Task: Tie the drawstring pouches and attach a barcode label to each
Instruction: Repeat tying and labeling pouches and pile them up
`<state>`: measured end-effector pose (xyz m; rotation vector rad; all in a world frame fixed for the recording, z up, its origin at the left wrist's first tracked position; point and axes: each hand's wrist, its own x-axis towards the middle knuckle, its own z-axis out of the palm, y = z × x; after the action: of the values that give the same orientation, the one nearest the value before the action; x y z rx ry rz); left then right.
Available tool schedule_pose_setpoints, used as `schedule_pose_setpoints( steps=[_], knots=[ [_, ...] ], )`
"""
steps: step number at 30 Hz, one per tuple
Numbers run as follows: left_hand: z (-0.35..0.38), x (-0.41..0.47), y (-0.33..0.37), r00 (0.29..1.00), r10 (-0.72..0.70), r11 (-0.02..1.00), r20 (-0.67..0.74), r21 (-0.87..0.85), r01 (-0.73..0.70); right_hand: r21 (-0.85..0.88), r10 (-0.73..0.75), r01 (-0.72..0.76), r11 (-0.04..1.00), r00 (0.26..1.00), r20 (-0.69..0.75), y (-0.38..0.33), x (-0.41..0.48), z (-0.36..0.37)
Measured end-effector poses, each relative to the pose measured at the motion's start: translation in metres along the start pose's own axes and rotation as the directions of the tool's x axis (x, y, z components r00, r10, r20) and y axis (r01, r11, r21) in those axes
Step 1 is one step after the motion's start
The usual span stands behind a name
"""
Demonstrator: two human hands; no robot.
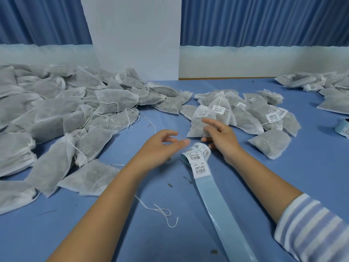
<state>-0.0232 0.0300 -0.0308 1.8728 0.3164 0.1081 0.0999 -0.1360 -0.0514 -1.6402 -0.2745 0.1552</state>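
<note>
A big heap of white mesh drawstring pouches (56, 114) without labels covers the left of the blue table. Right of centre lies a smaller pile of labelled pouches (264, 114). One labelled pouch (198, 123) stands tilted just beyond my right hand (221, 137), whose fingers are spread beside it; whether they touch it I cannot tell. My left hand (162, 144) hovers with fingers apart and empty. A roll of barcode labels (197, 156) lies between the hands, its bare backing strip (222, 210) trailing toward me.
A loose white string (160, 210) lies on the blue table (113, 233) near my left forearm. More pouches (321, 84) sit at the far right, with another label roll (344, 130) at the right edge. A white pillar (136, 35) stands behind.
</note>
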Motion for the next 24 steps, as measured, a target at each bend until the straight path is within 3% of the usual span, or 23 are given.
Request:
schedule_pose_setpoints(
  steps=[4, 7, 11, 16, 20, 24],
  knots=[
    [0.021, -0.006, 0.000, 0.972, 0.180, 0.967, 0.153, 0.151, -0.203, -0.183, -0.048, 0.060, 0.981, 0.996, 0.069, 0.005, 0.006, 0.000],
    [0.027, -0.004, -0.005, 0.949, 0.256, 0.920, 0.182, 0.255, -0.297, -0.283, -0.102, 0.116, 0.952, 0.993, 0.064, 0.008, 0.013, -0.002],
    [0.027, -0.003, -0.008, 0.954, 0.264, 0.903, 0.145, 0.311, -0.297, -0.327, -0.142, 0.144, 0.934, 0.989, 0.030, 0.016, 0.025, -0.002],
    [0.034, -0.004, -0.010, 0.956, 0.289, 0.901, 0.058, 0.322, -0.292, -0.542, -0.273, 0.255, 0.801, 0.961, 0.049, 0.022, 0.039, -0.003],
    [0.040, -0.003, -0.010, 0.954, 0.299, 0.894, 0.017, 0.346, -0.286, -0.704, -0.294, 0.234, 0.670, 0.955, 0.038, 0.024, 0.045, 0.000],
    [0.038, 0.001, -0.012, 0.951, 0.310, 0.890, -0.008, 0.355, -0.287, -0.747, -0.329, 0.201, 0.634, 0.944, -0.025, 0.023, 0.050, 0.000]
  ],
)
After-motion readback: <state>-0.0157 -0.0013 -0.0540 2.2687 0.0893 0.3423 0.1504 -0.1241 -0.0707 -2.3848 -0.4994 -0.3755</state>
